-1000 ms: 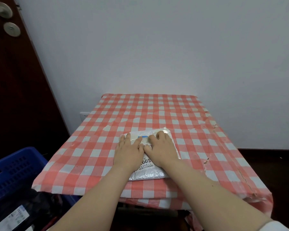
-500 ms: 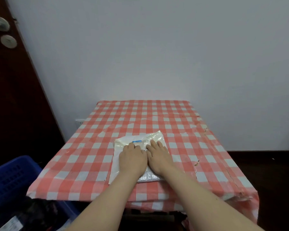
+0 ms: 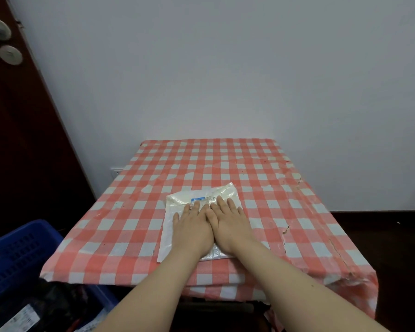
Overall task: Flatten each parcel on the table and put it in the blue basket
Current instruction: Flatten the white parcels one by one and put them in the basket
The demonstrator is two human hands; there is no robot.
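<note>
White parcel (image 3: 177,202) flat on table; blue basket (image 3: 22,250) lower left, apart

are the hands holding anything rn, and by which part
Nothing is gripped. The left hand and right hand lie flat, side by side, fingers straight, pressing down on the middle of the white parcel on the table.

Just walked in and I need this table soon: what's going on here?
A person presses the left hand and right hand flat, side by side, on a white parcel lying on the table. The basket stands left of the table; the parcel is not in it yet.
</note>
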